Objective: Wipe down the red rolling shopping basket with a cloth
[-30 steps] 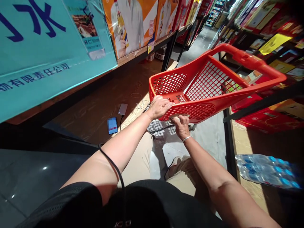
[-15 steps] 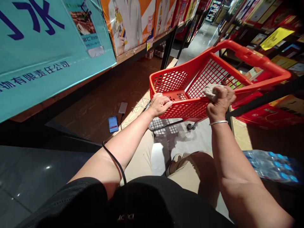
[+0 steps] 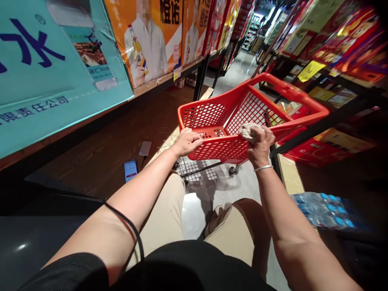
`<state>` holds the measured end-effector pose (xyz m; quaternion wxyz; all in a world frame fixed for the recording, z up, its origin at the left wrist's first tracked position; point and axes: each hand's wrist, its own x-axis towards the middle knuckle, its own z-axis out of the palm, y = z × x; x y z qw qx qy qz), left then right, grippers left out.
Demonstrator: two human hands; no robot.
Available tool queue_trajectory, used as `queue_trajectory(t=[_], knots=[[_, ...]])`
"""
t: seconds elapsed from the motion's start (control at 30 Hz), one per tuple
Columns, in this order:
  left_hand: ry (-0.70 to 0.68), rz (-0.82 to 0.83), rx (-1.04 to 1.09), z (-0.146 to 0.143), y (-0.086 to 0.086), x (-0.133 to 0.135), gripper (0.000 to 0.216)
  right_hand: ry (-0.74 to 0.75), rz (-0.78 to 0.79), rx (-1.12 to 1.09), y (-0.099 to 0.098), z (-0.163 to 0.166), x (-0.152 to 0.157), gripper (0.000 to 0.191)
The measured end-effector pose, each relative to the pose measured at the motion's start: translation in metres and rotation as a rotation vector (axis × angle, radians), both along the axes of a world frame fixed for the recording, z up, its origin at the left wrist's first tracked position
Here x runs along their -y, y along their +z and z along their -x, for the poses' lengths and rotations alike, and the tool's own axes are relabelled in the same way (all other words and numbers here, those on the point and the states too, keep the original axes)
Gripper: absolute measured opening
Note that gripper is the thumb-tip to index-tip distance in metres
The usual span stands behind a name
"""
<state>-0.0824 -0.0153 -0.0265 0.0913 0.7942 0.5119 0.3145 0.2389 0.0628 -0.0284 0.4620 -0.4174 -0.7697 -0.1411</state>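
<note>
A red plastic shopping cart (image 3: 222,150) with a lattice basket stands in front of me, its side turned toward my body. My left hand (image 3: 187,142) is closed over the near rim, close to the basket's left corner. Bunched in my right hand (image 3: 261,142) is a greyish-white cloth (image 3: 250,131), held at the same rim farther right. Some of the cloth is hidden by my fingers. The part of the basket floor that shows holds no goods.
Boxed drinks (image 3: 151,44) fill the left shelf. Below lie a phone (image 3: 130,171) and a grey device (image 3: 145,148) with a cable. Packs stand on the right shelves, with shrink-wrapped bottles (image 3: 324,210) low down. A black cable (image 3: 129,222) crosses my left forearm.
My view has turned, so cart and hands sit farther left and slightly lower in the picture. The left hand stays on the rim, and the right still grips the cloth.
</note>
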Motion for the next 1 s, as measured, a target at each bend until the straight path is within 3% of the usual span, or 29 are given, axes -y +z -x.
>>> queue_trajectory(t=[0.1, 0.27, 0.4, 0.53, 0.63, 0.8, 0.87, 0.93, 1.0], knots=[[0.002, 0.065, -0.076, 0.002, 0.010, -0.004, 0.037, -0.103, -0.113, -0.149, -0.008, -0.009, -0.008, 0.052], [0.099, 0.107, -0.093, -0.023, 0.026, 0.000, 0.034, -0.033, -0.054, -0.079, -0.048, 0.048, 0.017, 0.043], [0.168, 0.083, -0.123, -0.042, 0.018, 0.006, 0.040, 0.023, 0.083, 0.094, -0.099, 0.076, 0.034, 0.025], [0.195, 0.029, -0.171, -0.038, 0.007, 0.006, 0.043, 0.117, 0.213, 0.421, -0.134, 0.062, 0.037, 0.034], [0.187, 0.018, -0.208, -0.032, 0.005, 0.006, 0.049, 0.171, 0.184, 0.525, -0.126, 0.043, 0.033, 0.039], [0.192, 0.024, -0.213, -0.029, 0.006, 0.004, 0.055, 0.035, -0.034, 0.297, -0.062, 0.028, 0.013, 0.031], [0.198, 0.036, -0.201, -0.029, 0.006, 0.003, 0.054, -0.033, -0.077, 0.207, -0.047, 0.029, 0.005, 0.030], [0.203, 0.046, -0.187, -0.028, 0.006, 0.002, 0.053, -0.033, -0.036, 0.222, -0.054, 0.030, 0.002, 0.030], [0.200, 0.051, -0.173, -0.027, 0.007, 0.001, 0.052, 0.011, 0.073, 0.338, -0.078, 0.029, 0.005, 0.032]])
